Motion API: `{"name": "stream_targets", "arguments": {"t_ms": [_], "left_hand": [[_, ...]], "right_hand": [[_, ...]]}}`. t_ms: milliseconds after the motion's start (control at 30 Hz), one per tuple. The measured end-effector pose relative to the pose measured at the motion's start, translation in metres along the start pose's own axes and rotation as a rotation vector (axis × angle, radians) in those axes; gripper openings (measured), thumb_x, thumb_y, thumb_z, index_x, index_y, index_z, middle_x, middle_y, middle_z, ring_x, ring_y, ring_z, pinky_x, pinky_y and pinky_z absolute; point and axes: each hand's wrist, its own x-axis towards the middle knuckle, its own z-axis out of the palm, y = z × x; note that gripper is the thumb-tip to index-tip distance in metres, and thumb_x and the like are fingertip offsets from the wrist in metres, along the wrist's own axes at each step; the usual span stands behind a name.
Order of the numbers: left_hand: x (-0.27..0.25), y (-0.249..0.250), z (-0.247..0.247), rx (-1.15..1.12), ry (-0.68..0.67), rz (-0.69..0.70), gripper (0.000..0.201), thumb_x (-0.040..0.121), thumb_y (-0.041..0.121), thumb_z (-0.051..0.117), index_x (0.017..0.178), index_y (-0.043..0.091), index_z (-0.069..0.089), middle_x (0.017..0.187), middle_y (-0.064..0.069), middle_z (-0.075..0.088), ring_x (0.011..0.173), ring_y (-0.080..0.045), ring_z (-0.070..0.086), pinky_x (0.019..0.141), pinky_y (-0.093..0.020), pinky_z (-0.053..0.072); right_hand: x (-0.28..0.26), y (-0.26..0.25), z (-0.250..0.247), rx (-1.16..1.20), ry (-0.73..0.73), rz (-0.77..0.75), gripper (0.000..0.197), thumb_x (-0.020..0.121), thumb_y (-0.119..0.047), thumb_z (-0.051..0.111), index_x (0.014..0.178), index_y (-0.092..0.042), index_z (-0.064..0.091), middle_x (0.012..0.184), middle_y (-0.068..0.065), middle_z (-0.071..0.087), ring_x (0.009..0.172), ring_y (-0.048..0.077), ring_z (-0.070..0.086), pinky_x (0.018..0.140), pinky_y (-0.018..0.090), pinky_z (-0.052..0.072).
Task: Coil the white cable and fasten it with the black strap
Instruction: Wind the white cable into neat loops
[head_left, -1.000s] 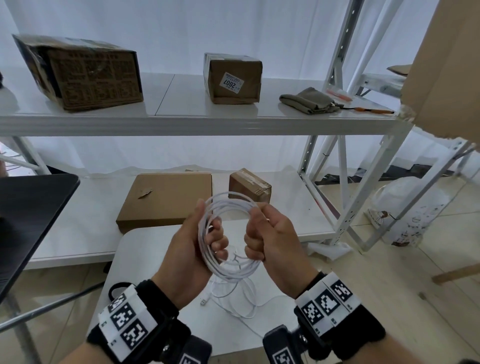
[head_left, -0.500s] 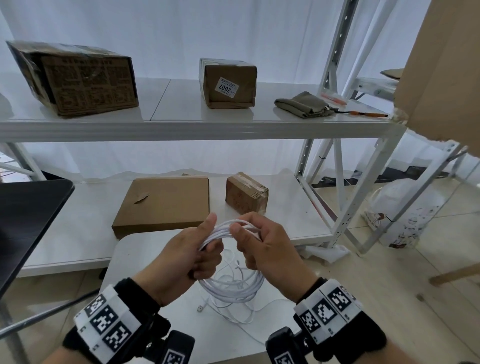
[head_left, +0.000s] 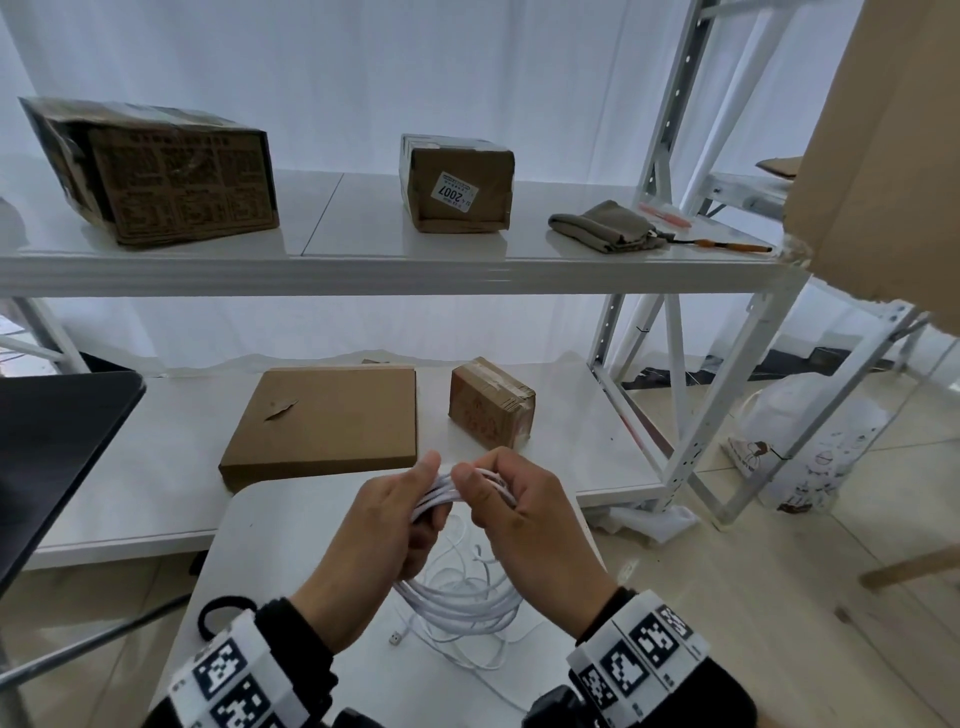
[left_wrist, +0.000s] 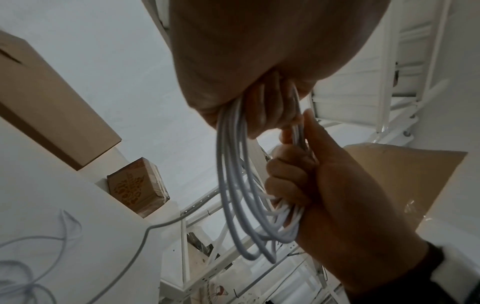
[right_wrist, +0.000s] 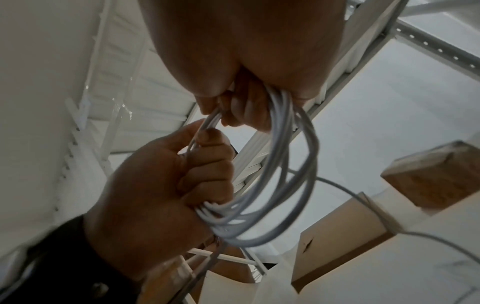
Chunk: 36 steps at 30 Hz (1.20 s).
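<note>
Coil's mostly done by the look of it: white cable (head_left: 457, 597) is bunched in several loops held above the worktop (head_left: 291, 545). Left hand (head_left: 374, 535) has its fingers (right_wrist: 207, 164) curled tight round one side of the bundle, right hand (head_left: 524, 525) is wrapped round the other side, so both are full.

Trouble I'd expect: a loose tail and the connector (head_left: 396, 637) lie on the worktop, and that slack could snag or drag a loop out when it gets wound in. Also, reaching for the black strap (head_left: 223, 613), near the left wrist at the worktop edge, means one hand lets go, and springy loops like these may fan open.

Can't see the palm side of the grips from above, wrist views are dim, and whether that black loop really is the strap is hard to say.
</note>
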Motion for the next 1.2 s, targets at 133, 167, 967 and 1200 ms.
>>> {"name": "stream_targets", "arguments": {"t_ms": [133, 167, 967, 1200], "left_hand": [[-0.001, -0.002, 0.008, 0.128, 0.095, 0.141, 0.052, 0.084, 0.060, 0.042, 0.057, 0.017, 0.050, 0.051, 0.001, 0.037, 0.045, -0.009, 0.032, 0.049, -0.027, 0.028], [-0.001, -0.003, 0.009, 0.139, 0.109, 0.157, 0.052, 0.084, 0.061, 0.042, 0.058, 0.016, 0.050, 0.051, 0.001, 0.038, 0.046, -0.010, 0.032, 0.050, -0.028, 0.028], [0.000, -0.018, 0.007, 0.413, 0.176, 0.529, 0.041, 0.083, 0.063, 0.036, 0.071, 0.026, 0.049, 0.060, 0.012, 0.052, 0.056, -0.008, 0.048, 0.051, -0.019, 0.038], [-0.008, -0.007, 0.008, 0.405, 0.017, 0.566, 0.026, 0.086, 0.057, 0.051, 0.103, 0.040, 0.061, 0.070, 0.027, 0.064, 0.059, -0.003, 0.062, 0.056, -0.009, 0.044]], "right_hand": [[-0.004, -0.004, -0.001, 0.170, -0.007, 0.081, 0.055, 0.083, -0.053, 0.061, 0.086, 0.002, 0.063, 0.056, -0.004, 0.051, 0.048, 0.013, 0.045, 0.050, 0.029, 0.042], [-0.004, -0.005, -0.002, 0.181, -0.010, 0.092, 0.056, 0.083, -0.053, 0.061, 0.086, 0.003, 0.063, 0.056, -0.002, 0.051, 0.048, 0.014, 0.046, 0.049, 0.029, 0.045], [-0.004, -0.007, 0.007, -0.023, 0.051, 0.063, 0.060, 0.090, -0.068, 0.024, 0.080, -0.016, 0.052, 0.060, -0.007, 0.051, 0.056, 0.004, 0.045, 0.061, 0.029, 0.041], [-0.004, -0.004, 0.011, -0.043, -0.007, 0.013, 0.071, 0.080, -0.088, 0.015, 0.102, -0.031, 0.052, 0.067, 0.002, 0.061, 0.056, 0.012, 0.054, 0.058, 0.036, 0.048]]}}
